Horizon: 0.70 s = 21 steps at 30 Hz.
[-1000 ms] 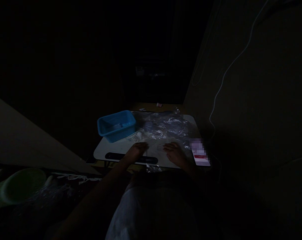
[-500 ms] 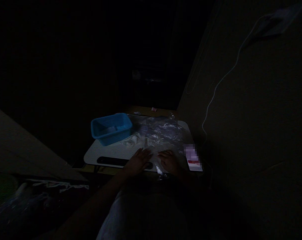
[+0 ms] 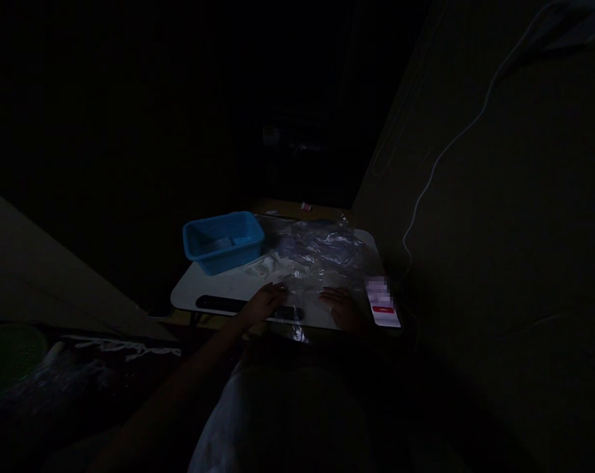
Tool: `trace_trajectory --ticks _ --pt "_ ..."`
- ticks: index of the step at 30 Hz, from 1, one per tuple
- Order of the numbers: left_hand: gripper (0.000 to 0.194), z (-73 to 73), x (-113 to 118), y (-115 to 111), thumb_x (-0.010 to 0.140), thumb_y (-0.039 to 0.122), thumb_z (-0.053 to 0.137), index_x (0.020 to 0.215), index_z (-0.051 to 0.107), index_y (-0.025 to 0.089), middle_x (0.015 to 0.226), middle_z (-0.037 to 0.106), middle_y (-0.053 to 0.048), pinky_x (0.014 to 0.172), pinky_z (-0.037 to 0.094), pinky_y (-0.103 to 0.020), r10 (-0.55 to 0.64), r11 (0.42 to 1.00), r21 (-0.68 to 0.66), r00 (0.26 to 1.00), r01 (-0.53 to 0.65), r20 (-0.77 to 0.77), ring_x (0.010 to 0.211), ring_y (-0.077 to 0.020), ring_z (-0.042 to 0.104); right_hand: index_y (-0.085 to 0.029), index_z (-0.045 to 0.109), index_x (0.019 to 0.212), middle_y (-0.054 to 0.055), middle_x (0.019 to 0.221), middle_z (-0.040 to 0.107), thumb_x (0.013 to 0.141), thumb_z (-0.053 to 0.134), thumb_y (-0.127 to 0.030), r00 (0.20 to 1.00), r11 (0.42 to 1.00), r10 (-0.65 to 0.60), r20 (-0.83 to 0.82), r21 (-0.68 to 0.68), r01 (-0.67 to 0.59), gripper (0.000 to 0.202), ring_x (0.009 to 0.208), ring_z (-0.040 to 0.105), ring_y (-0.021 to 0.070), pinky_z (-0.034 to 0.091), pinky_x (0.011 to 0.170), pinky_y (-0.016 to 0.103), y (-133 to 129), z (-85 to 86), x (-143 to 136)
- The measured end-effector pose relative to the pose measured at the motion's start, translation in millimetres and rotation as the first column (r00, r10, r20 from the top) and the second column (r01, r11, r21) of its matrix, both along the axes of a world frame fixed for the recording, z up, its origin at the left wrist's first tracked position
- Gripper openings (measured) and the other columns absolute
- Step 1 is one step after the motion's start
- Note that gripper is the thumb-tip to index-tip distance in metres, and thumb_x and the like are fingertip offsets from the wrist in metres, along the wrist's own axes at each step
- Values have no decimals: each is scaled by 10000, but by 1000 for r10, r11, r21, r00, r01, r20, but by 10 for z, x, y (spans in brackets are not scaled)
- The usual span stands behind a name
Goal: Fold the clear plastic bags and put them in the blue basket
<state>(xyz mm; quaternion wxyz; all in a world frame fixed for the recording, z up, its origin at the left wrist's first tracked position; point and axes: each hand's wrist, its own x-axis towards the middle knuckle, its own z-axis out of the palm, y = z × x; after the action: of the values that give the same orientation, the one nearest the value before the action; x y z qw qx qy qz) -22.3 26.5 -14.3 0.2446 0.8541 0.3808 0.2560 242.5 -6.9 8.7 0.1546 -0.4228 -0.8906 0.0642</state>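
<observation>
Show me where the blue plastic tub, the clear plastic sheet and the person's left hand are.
blue plastic tub (image 3: 223,242): head view, front wall.
clear plastic sheet (image 3: 321,253): head view, crinkled middle.
left hand (image 3: 266,302): head view, back of the hand.

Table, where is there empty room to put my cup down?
The small white table is bare at its near-left corner, between the blue tub and left hand. Crinkly clear plastic covers the middle and right. The right hand and phone crowd the near-right edge.

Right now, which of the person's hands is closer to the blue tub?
Left. The left hand rests on the white table just in front of the blue tub; the right hand lies farther off, beside the clear plastic.
</observation>
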Motion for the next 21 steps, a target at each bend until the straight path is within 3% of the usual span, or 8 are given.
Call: trace_trajectory --ticks 4,8,13,18,21 --pt "273 39 -13 -6 818 333 435 960 637 217 1081 613 -59 940 340 -348 13 999 -32 996 -11 84 1044 -190 521 -159 515 1166 75 1204 532 638 391 -41 999 1000 -2 -53 24 3 556 1164 415 183 322 964 401 -62 -3 20" --pt "265 78 -27 -24 773 333 509 995 627 249 1099 609 -35 1001 251 -400 -31 998 -48 998 34 50 1134 -211 453 -171 476 1203 79 1241 496 670 437 -112 998 1000 25 -65 13 -24 538 1180 394 200 309 967 417 -168 -29 66" --pt "197 92 -16 12 753 328 539 851 685 239 1014 646 -52 1016 223 -409 -110 993 -40 990 114 89 1187 -221 396 -147 412 1251 104 1293 436 698 506 -241 996 997 81 -29 -3 -81 569 1215 339 213 269 987 419 -268 -91 125" --pt "161 73 -25 76 676 352 631 784 698 254 1208 532 -52 1018 161 -483 -41 990 -133 996 50 74 1247 -260 296 -123 336 1299 133 1358 333 701 547 -409 997 998 66 33 16 -67 695 1267 241 247 209 1010 443 -281 -70 132" --pt "168 91 -41 92 675 356 633 781 700 243 1236 506 -53 1024 146 -478 -34 970 -235 988 68 147 1251 -258 287 -132 298 1319 145 1355 335 680 562 -463 998 999 38 54 7 -39 767 1266 244 262 188 1011 464 -270 -62 113"
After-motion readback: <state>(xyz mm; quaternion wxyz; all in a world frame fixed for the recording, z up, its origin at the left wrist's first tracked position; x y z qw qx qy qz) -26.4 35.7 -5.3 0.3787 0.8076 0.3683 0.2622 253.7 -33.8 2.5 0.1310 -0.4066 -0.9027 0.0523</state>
